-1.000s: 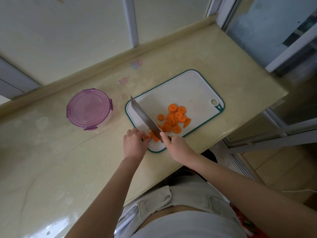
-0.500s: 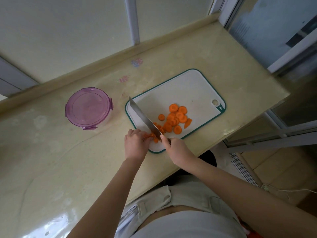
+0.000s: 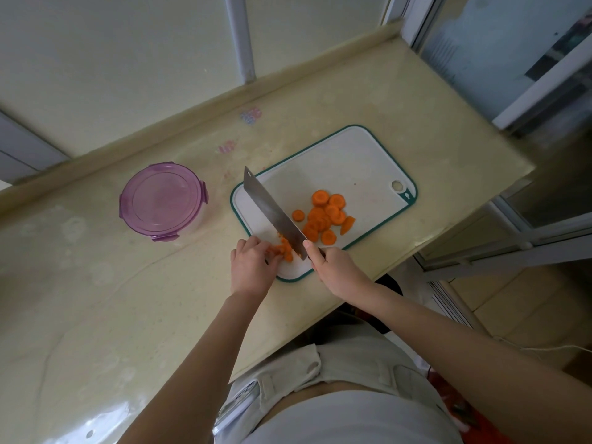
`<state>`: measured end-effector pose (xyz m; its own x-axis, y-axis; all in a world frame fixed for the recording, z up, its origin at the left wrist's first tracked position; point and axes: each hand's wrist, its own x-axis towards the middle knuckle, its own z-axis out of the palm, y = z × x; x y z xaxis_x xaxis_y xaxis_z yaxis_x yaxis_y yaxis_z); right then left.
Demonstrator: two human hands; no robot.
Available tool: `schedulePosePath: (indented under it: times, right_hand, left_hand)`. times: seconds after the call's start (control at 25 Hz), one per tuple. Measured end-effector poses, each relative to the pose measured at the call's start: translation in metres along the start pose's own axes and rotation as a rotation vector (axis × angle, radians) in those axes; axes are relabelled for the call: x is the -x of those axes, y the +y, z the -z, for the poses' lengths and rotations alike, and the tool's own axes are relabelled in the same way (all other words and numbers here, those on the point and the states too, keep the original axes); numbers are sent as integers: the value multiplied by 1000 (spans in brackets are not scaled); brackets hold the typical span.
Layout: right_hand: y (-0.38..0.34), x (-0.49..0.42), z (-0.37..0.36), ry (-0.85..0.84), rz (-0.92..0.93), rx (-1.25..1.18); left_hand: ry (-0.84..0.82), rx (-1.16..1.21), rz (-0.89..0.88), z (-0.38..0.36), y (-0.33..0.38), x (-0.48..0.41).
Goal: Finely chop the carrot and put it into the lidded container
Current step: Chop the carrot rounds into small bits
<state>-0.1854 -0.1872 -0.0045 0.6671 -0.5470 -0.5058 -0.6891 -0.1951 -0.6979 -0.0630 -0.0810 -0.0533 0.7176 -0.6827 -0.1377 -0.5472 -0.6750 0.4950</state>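
Note:
A white cutting board [image 3: 349, 161] with a green rim lies on the beige counter. Several round carrot slices [image 3: 323, 216] are piled at its middle. Near its front corner my left hand [image 3: 253, 264] pinches a small cluster of carrot pieces [image 3: 286, 249] with curled fingers. My right hand [image 3: 333, 267] grips the handle of a cleaver [image 3: 272, 213], forefinger along the blade's back. The blade slants over the board right beside the held pieces. A round container with a purple lid [image 3: 161, 200] stands closed to the left of the board.
The counter [image 3: 96, 299] stretches wide to the left and front of the board. Its right edge [image 3: 480, 225] drops off close to the board's right end. A raised ledge and wall run along the back. Two small stickers [image 3: 250, 115] mark the counter behind the board.
The cleaver dipped lower onto the carrot pieces half a second ago and now stands raised again. Both hands stay at the board's front corner.

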Motion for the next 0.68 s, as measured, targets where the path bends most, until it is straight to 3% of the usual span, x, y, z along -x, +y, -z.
schedulePosePath:
  times: [0.68]
  right_hand:
    - [-6, 3, -14, -66, -37, 91]
  left_hand:
    - [106, 56, 46, -3, 6, 1]
